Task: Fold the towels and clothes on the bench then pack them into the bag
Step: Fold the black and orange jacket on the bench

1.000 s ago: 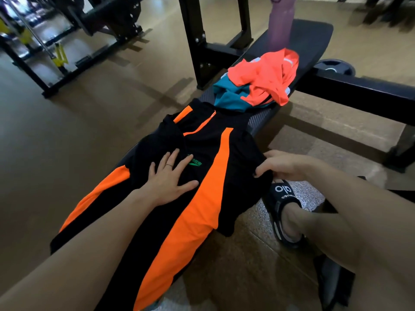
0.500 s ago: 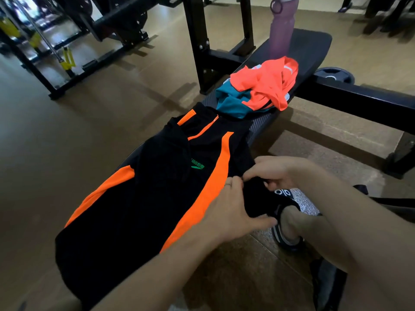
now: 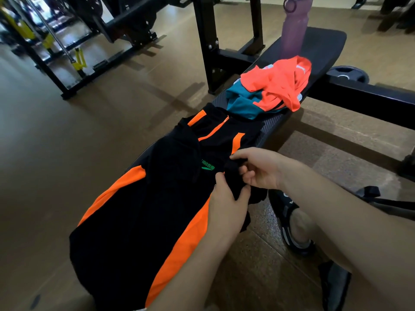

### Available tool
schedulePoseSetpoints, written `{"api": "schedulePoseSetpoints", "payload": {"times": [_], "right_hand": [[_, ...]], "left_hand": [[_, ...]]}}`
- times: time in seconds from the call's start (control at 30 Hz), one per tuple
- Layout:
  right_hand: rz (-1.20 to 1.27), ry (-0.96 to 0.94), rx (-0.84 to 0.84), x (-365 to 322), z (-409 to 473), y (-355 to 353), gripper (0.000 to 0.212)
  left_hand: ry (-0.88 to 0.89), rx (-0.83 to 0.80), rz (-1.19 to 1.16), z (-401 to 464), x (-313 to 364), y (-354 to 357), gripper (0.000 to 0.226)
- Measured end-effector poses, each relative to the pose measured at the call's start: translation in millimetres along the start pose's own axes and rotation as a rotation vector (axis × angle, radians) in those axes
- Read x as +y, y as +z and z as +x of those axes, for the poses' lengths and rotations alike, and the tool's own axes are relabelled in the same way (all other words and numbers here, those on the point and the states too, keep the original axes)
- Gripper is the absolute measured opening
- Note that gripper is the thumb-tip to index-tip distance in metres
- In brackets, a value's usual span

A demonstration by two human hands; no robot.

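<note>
At far left we see gym rack frames [image 3: 74, 52] on the brown floor [image 3: 67, 153], blurred. On the bench [image 3: 318, 44] nearer us lies the black shirt with orange stripes [image 3: 143, 209], spread flat along the pad, collar toward the far end, a small green logo on the chest. Our left hand [image 3: 226, 205] comes in from below, thumb and fingers pinching a bunched black fold at the shirt's right edge. Just right of it our right hand [image 3: 258, 169] has its fingers curled around the same bunch of black fabric, lifted slightly off the bench; the two hands almost touch. Beyond the shirt, further along the bench, we see a crumpled pile: a teal garment [image 3: 242, 102] with a bright orange garment [image 3: 278, 84] on top. Behind that stands a purple bottle [image 3: 293, 32], upright on the pad. Right of the bench, a foot in a black slide sandal [image 3: 289, 223] rests on the floor. A weight plate [image 3: 350, 74] lies flat past the bench frame.
</note>
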State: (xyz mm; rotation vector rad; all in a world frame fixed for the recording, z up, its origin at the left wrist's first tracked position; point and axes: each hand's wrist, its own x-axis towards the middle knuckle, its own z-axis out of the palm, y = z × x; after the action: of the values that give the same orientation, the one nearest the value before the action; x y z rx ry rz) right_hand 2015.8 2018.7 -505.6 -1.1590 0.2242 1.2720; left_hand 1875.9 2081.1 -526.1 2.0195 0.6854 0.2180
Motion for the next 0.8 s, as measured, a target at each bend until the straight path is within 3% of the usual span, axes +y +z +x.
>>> {"api": "schedulePoseSetpoints", "payload": {"times": [0.13, 0.27, 0.33, 0.47, 0.6, 0.7, 0.8], "right_hand": [[-0.038, -0.032, -0.011, 0.4, -3.9, 9.2, 0.014], [-0.753, -0.259, 0.147, 0.1, -10.9, 9.8, 0.029], [-0.968, -0.315, 0.119, -1.0, -12.6, 6.7, 0.034], [-0.905, -0.194, -0.009, 1.9, -15.4, 4.9, 0.038], [-1.052, -0.177, 0.0, 2.3, -11.5, 5.8, 0.033], [-1.275, -0.188, 0.008, 3.6, -14.5, 11.3, 0.041], [-1.465, -0.272, 0.106, 6.2, -15.1, 13.2, 0.036]], "left_hand": [[-0.081, 0.012, -0.13, 6.7, 1.5, -0.4, 0.024], [-0.25, -0.008, -0.333, 10.9, 4.1, -6.6, 0.03], [-0.326, 0.0, -0.401, 16.2, 0.4, -11.3, 0.034], [-0.505, -0.02, -0.571, 27.7, -15.9, -18.6, 0.06], [-0.557, -0.091, -0.626, 23.3, -6.1, -27.0, 0.03], [-0.54, -0.117, -0.666, 26.6, -7.4, -29.7, 0.032], [-0.549, -0.097, -0.673, 30.6, -1.2, -35.7, 0.031]]}}
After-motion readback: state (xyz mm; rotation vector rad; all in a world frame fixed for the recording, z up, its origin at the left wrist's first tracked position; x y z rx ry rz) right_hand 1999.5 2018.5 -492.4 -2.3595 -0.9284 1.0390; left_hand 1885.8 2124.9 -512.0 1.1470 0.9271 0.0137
